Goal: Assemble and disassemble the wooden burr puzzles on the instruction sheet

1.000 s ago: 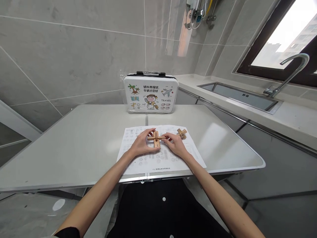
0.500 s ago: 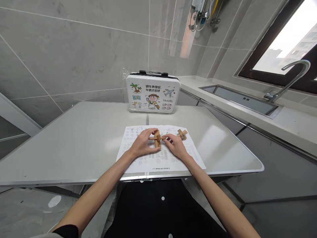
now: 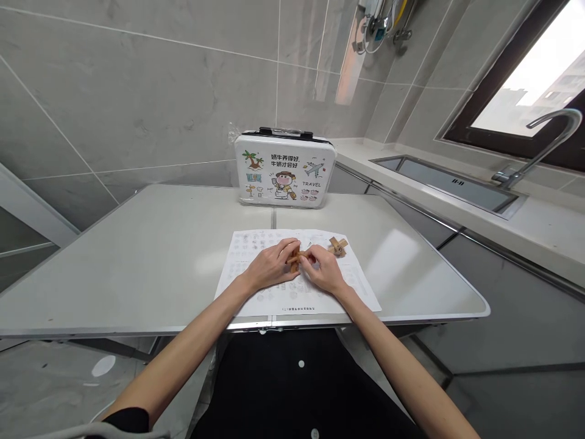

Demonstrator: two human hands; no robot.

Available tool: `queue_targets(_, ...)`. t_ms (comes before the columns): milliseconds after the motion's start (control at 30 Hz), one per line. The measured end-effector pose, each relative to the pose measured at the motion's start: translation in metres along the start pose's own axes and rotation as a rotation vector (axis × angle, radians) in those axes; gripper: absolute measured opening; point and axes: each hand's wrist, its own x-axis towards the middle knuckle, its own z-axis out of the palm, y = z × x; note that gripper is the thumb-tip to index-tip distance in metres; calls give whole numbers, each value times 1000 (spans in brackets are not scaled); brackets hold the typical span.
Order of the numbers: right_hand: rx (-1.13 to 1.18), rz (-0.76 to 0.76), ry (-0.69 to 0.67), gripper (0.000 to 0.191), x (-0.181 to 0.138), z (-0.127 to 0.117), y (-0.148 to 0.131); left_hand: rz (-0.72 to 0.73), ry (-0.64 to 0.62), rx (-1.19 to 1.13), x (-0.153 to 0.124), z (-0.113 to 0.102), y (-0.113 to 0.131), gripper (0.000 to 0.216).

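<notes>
Above a printed paper sheet [image 3: 292, 302], I have a small wooden interlocking puzzle [image 3: 295, 266] between my two hands. My left hand [image 3: 269, 266] is closed around its upright block, fingers at the top and thumb at the lower end. From the right side, my right hand [image 3: 326, 269] pinches a wooden stick of the puzzle that runs across the block. Fingers partly cover the pieces, so how they fit together is hard to see. Just right of that hand lies a second, cross-shaped wooden puzzle [image 3: 338, 247] on the sheet, with a round mark on it.
The sheet lies on a pale folding table [image 3: 150, 256] with a metal rim. A white travel case [image 3: 315, 183] with cartoon prints stands upright at the back against the wall. A counter with a sink [image 3: 441, 180] and a curved faucet [image 3: 539, 149] runs along the right.
My right hand has come closer to my left, and the block is turned and more covered by fingers. The stick no longer sticks out far to the left. The view has shifted slightly.
</notes>
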Motion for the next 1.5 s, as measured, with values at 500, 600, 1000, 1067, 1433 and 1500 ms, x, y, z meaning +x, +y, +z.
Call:
queue_targets(500, 253, 206, -111, 40, 4, -7, 5, -101, 37, -254, 0, -7, -4, 88)
queue_targets(600, 289, 226, -135, 41, 4, -8, 5, -89, 51, -302, 0, -6, -4, 87)
queue_targets(1000, 351, 266, -247, 43, -1, -9, 7, -11, 60, -322, -1, -1, 0, 91)
queue_targets(1067, 353, 265, -250, 43, 0, -9, 7, -36, 52, -370, -1, -1, 0, 94)
queue_targets(1433, 248, 223, -165, 41, -2, -6, 5, -520, -84, -526, -3, 5, -5, 104)
queue_targets(1500, 242, 225, -157, 40, -2, -6, 5, -549, -114, -569, -3, 6, -6, 98)
